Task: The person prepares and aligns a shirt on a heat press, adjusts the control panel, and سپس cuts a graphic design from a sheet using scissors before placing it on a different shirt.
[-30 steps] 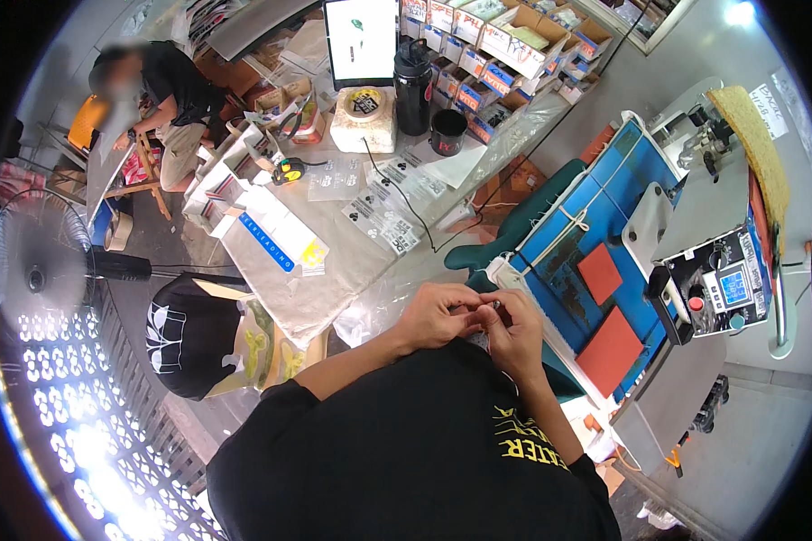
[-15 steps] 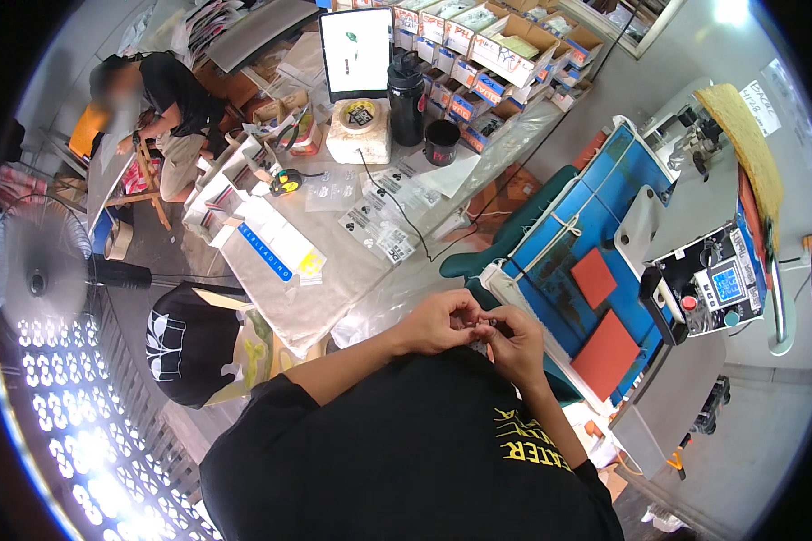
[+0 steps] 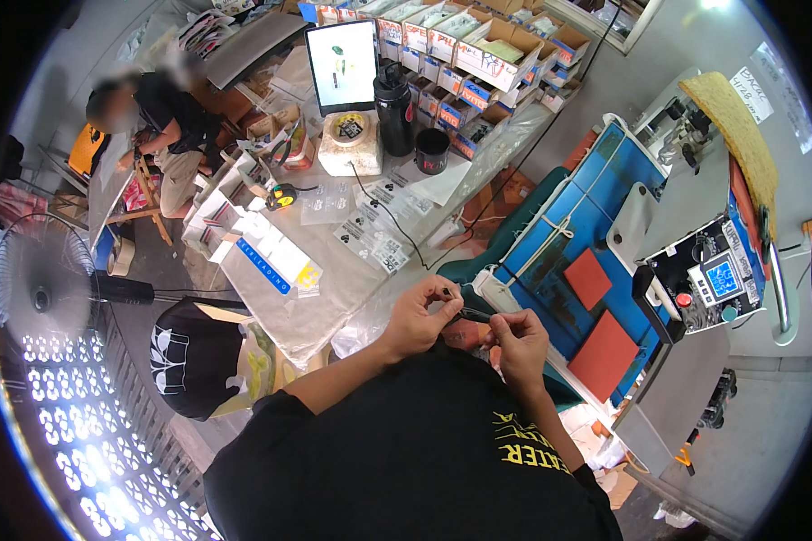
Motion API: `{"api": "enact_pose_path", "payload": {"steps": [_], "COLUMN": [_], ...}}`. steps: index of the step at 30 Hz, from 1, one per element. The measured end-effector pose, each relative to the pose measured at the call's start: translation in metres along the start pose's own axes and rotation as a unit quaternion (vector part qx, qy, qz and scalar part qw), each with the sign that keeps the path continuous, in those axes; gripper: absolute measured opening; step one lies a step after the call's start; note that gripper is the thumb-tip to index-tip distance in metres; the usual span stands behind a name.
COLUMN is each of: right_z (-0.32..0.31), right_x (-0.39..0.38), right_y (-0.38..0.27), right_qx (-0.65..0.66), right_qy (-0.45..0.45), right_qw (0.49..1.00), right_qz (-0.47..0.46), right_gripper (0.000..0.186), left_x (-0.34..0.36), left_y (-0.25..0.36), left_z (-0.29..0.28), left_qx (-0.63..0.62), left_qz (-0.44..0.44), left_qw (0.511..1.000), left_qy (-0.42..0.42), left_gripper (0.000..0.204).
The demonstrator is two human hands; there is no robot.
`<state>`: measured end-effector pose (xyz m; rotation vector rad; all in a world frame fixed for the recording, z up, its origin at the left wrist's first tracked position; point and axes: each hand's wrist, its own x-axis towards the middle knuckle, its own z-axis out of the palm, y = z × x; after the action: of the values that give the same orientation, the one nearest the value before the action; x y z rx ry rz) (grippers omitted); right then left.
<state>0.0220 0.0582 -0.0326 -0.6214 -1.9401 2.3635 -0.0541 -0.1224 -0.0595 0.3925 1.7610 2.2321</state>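
Note:
My left hand (image 3: 417, 317) is held in front of my chest, thumb and fingers pinched together. A small dark bit shows at its fingertips, too small to name. Just to the right, my right hand (image 3: 520, 346) is also closed in a pinch, at about the same height. A thin strand (image 3: 475, 314) seems to run between the two hands, but its kind cannot be made out. Both hands are in the air between the work table (image 3: 334, 311) and the blue-bedded press (image 3: 550, 298).
On the table lie a blue strip (image 3: 262, 265), clear printed bags (image 3: 376, 230) and a yellow-black tape measure (image 3: 281, 197). A tablet (image 3: 341, 63), black bottle (image 3: 393, 110) and mug (image 3: 432, 151) stand behind. A fan (image 3: 41, 293) is at left; a person (image 3: 158, 113) sits far left.
My hands have moved apart from being together at the fingertips; the left has gone slightly left and up. The view has shifted a little.

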Motion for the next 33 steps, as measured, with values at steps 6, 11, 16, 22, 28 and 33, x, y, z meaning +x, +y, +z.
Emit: {"api": "enact_pose_path", "payload": {"steps": [6,11,16,22,28,33], "right_z": [0.010,0.009,0.007,0.006,0.010,0.000], "right_x": [0.000,0.004,0.001,0.002,0.002,0.004], "right_y": [0.000,-0.008,0.000,-0.003,0.006,0.008], "right_qx": [-0.013,-0.020,-0.077,-0.126,-0.032,0.014], "right_qy": [-0.014,0.012,-0.004,-0.039,-0.053,-0.038], "right_qw": [1.000,1.000,0.995,0.984,0.993,0.996], "right_qz": [-0.017,-0.010,-0.057,-0.118,-0.104,-0.078], "right_gripper": [0.015,0.013,0.010,0.009,0.011,0.018], "left_x": [0.007,0.011,0.009,0.011,0.009,0.007], "left_y": [0.030,0.034,0.033,0.038,0.038,0.036], "left_z": [0.010,0.001,-0.002,-0.002,-0.002,0.009], "left_qx": [0.380,0.352,0.306,0.265,0.240,0.231], "left_qz": [0.314,0.303,0.213,0.116,-0.001,-0.074], "left_qw": [0.866,0.876,0.924,0.946,0.950,0.949], "left_qy": [-0.085,-0.130,-0.090,-0.148,-0.198,-0.203], "left_gripper": [0.018,0.019,0.018,0.012,0.009,0.010]}}
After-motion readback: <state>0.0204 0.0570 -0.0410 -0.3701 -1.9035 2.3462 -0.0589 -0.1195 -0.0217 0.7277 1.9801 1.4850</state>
